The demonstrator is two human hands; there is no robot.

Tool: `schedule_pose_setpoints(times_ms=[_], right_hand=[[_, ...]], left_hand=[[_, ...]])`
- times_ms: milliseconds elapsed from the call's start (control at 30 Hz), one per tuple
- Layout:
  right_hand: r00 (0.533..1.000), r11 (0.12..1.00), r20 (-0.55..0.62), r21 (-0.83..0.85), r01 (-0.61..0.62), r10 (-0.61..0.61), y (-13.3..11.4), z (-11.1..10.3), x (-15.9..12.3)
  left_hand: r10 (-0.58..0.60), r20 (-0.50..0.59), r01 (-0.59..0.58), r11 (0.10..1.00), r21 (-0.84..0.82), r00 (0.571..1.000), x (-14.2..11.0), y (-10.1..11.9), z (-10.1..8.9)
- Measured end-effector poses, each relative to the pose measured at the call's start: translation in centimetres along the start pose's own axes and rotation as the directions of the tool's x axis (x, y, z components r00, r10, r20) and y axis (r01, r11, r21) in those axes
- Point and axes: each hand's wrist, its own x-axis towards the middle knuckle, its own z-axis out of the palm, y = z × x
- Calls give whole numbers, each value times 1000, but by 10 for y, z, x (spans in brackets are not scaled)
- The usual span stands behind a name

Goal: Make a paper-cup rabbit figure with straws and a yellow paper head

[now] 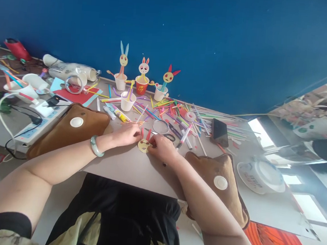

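Observation:
A pale yellow paper rabbit face [142, 147] with drawn eyes and a mouth lies at the table's front, between my hands. Two red paper ears [148, 135] stick up from its top. My left hand [129, 134], with a bangle [96, 146] on the wrist, is closed with its fingertips at the left ear. The fingers of my right hand [163, 148] pinch the face's right edge and hide part of it. Just beyond my hands lie scissors [169, 137] and a roll of clear tape [161, 127].
Paper cups with finished rabbit figures [142, 85] stand by the blue wall, a figureless cup [127, 101] before them. Straws and pens [178, 114] litter the table's middle. Brown cushions [69, 130] flank my arms. A phone [219, 132], power strip [43, 122] and plastic tub [261, 177] lie around.

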Motion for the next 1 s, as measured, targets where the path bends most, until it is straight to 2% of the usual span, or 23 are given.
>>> schedule_pose_setpoints(times_ms=[100, 300, 467, 600, 700, 833, 1000], right_hand=[[1000, 1000, -1, 17, 0, 0, 1, 1, 0], [999, 999, -46, 47, 25, -23, 3, 3, 0], [986, 974, -165, 224, 20, 17, 10, 7, 5], [973, 947, -232, 313, 72, 3, 19, 13, 11], [971, 953, -238, 291, 87, -16, 19, 15, 12], [969, 974, -248, 217, 64, -8, 11, 15, 8], [978, 987, -209, 160, 22, 12, 6, 11, 4]], left_hand=[[5, -25, -4, 1000, 24, 1000, -1, 0, 4], [-46, -61, 43, 998, -50, 997, -2, 6, 4], [-94, -110, 82, 990, -114, 989, -2, 7, -2], [-110, -146, 94, 989, -113, 983, -1, 3, -5], [-97, -143, 83, 991, -103, 985, -1, 1, -6], [-43, -121, 45, 999, 14, 992, -3, 4, -6], [-78, -95, 82, 996, 35, 992, -5, 11, 1]])
